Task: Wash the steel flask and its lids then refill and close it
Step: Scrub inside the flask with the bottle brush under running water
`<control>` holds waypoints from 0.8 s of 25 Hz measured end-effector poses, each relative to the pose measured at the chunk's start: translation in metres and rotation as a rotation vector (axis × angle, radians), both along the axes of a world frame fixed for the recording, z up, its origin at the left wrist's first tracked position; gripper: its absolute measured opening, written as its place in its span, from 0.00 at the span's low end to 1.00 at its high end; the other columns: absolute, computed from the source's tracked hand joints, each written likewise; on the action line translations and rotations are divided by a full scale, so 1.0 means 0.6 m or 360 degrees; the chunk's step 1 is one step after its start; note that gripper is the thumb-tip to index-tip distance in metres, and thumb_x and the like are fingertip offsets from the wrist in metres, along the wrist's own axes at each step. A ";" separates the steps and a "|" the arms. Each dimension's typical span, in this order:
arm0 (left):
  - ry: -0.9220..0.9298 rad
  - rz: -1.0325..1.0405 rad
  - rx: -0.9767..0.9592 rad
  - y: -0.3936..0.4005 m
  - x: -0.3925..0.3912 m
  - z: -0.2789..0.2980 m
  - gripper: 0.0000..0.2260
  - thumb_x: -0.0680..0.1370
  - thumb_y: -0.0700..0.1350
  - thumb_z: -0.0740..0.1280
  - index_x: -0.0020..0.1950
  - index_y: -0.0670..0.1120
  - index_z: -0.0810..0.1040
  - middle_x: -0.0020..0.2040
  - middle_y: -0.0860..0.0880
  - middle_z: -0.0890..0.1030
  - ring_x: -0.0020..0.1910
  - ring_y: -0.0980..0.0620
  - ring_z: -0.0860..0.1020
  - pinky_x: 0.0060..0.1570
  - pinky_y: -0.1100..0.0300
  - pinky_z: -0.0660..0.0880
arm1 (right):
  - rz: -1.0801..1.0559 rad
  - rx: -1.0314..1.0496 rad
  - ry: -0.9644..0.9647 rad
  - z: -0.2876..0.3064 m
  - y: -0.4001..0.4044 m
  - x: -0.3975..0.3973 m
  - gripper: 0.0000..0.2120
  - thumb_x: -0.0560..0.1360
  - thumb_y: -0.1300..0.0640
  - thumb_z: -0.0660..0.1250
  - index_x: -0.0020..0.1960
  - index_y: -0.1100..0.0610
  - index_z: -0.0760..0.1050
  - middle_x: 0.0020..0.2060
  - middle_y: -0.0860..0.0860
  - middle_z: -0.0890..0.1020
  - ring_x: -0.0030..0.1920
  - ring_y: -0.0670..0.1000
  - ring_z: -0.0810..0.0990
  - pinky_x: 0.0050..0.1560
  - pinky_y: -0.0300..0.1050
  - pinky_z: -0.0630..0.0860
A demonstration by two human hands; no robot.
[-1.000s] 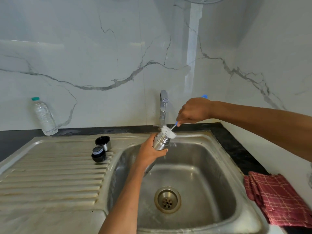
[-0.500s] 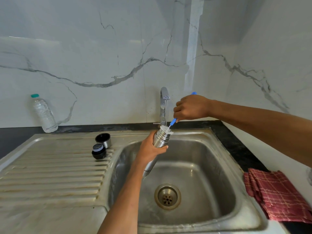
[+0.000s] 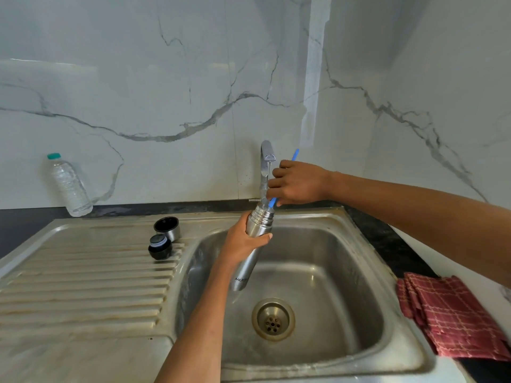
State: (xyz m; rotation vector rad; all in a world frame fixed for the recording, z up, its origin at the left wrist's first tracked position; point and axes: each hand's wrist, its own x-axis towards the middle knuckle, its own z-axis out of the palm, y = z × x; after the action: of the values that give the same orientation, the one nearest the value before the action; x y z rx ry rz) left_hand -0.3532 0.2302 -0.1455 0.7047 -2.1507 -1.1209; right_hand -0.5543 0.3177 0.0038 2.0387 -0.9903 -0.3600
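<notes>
My left hand (image 3: pixel 243 240) grips the steel flask (image 3: pixel 253 244) near its neck, tilted over the sink basin (image 3: pixel 345 286) under the tap (image 3: pixel 266 161). Water runs from the tap into the flask's mouth. My right hand (image 3: pixel 300 182) holds the blue handle of a bottle brush (image 3: pixel 295 154); its bristle head is down inside the flask and hidden. Two lids rest on the draining board: a steel cup lid (image 3: pixel 167 228) with its black inside showing, and a black stopper lid (image 3: pixel 159 246) in front of it.
A plastic water bottle (image 3: pixel 69 186) with a teal cap leans against the marble wall at the back left. A folded red checked cloth (image 3: pixel 453 316) lies on the counter right of the sink. The ribbed draining board (image 3: pixel 83 286) fills the left side.
The brush's white bristle head, seen at the flask's mouth before, has gone down inside the flask. My right hand has dropped closer to the neck, and the flask stands more upright.
</notes>
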 end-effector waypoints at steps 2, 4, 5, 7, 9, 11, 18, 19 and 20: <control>-0.0010 -0.0025 -0.0019 0.002 0.001 0.002 0.27 0.70 0.49 0.81 0.65 0.57 0.74 0.53 0.57 0.83 0.47 0.59 0.82 0.43 0.67 0.74 | 0.0204 0.0072 -0.0012 -0.008 0.010 -0.012 0.07 0.77 0.53 0.73 0.51 0.56 0.81 0.37 0.52 0.80 0.36 0.56 0.79 0.35 0.47 0.72; -0.0035 -0.0031 -0.0099 0.001 0.004 0.005 0.27 0.69 0.50 0.81 0.65 0.58 0.73 0.53 0.57 0.82 0.48 0.57 0.81 0.44 0.64 0.76 | 0.0005 0.0257 -0.0083 -0.001 0.027 -0.019 0.10 0.80 0.50 0.69 0.55 0.57 0.81 0.39 0.53 0.82 0.35 0.58 0.81 0.32 0.46 0.70; -0.0051 -0.0024 -0.0144 0.001 0.005 0.004 0.28 0.69 0.52 0.81 0.65 0.58 0.73 0.54 0.57 0.81 0.48 0.57 0.81 0.45 0.62 0.77 | -0.0231 0.0365 -0.0214 0.007 0.038 -0.015 0.13 0.82 0.48 0.65 0.55 0.56 0.81 0.42 0.53 0.83 0.38 0.58 0.83 0.35 0.46 0.70; -0.0101 -0.0012 -0.0235 0.004 0.010 0.004 0.31 0.68 0.54 0.80 0.68 0.58 0.71 0.56 0.58 0.81 0.50 0.56 0.80 0.48 0.58 0.79 | -0.0788 0.0729 -0.0794 0.027 0.050 -0.008 0.18 0.83 0.43 0.60 0.54 0.53 0.84 0.44 0.51 0.85 0.41 0.54 0.81 0.44 0.45 0.71; -0.0135 -0.0052 -0.0286 0.014 0.010 0.006 0.33 0.67 0.55 0.80 0.69 0.60 0.70 0.57 0.58 0.80 0.51 0.57 0.80 0.49 0.59 0.78 | -0.1105 0.1042 -0.1304 0.044 0.061 -0.005 0.17 0.82 0.42 0.63 0.49 0.51 0.86 0.38 0.49 0.83 0.37 0.50 0.76 0.46 0.44 0.70; -0.0151 -0.0111 -0.0307 0.022 0.009 0.007 0.32 0.67 0.56 0.79 0.68 0.62 0.70 0.57 0.59 0.80 0.51 0.58 0.80 0.49 0.58 0.79 | -0.1222 0.1005 -0.1260 0.051 0.080 -0.002 0.16 0.81 0.41 0.65 0.53 0.50 0.84 0.38 0.46 0.80 0.40 0.50 0.76 0.48 0.45 0.69; -0.0161 -0.0170 -0.0218 0.041 0.025 0.015 0.30 0.69 0.52 0.81 0.67 0.60 0.72 0.57 0.59 0.82 0.52 0.59 0.81 0.49 0.63 0.77 | -0.0033 -0.0191 0.0043 -0.003 0.135 -0.004 0.08 0.83 0.54 0.62 0.52 0.56 0.79 0.40 0.52 0.80 0.34 0.56 0.78 0.33 0.48 0.71; -0.0179 -0.0184 -0.0242 0.042 0.026 0.015 0.30 0.69 0.51 0.81 0.67 0.59 0.72 0.57 0.58 0.82 0.51 0.59 0.81 0.48 0.63 0.76 | -0.0102 -0.0011 -0.0082 -0.002 0.138 -0.006 0.10 0.83 0.52 0.61 0.55 0.55 0.80 0.41 0.52 0.82 0.34 0.57 0.80 0.33 0.47 0.72; -0.0202 -0.0198 -0.0266 0.041 0.028 0.016 0.30 0.69 0.51 0.81 0.67 0.59 0.72 0.57 0.58 0.82 0.51 0.59 0.81 0.46 0.64 0.75 | -0.0287 0.0210 -0.0303 0.003 0.143 0.001 0.13 0.83 0.49 0.60 0.57 0.53 0.81 0.43 0.51 0.83 0.37 0.56 0.82 0.36 0.47 0.72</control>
State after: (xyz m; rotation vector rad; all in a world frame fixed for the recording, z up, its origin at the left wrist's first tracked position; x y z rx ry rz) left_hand -0.3366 0.2550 -0.1360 0.5870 -2.3914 -0.9667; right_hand -0.5540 0.4035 0.0057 2.1377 -1.3026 -0.3373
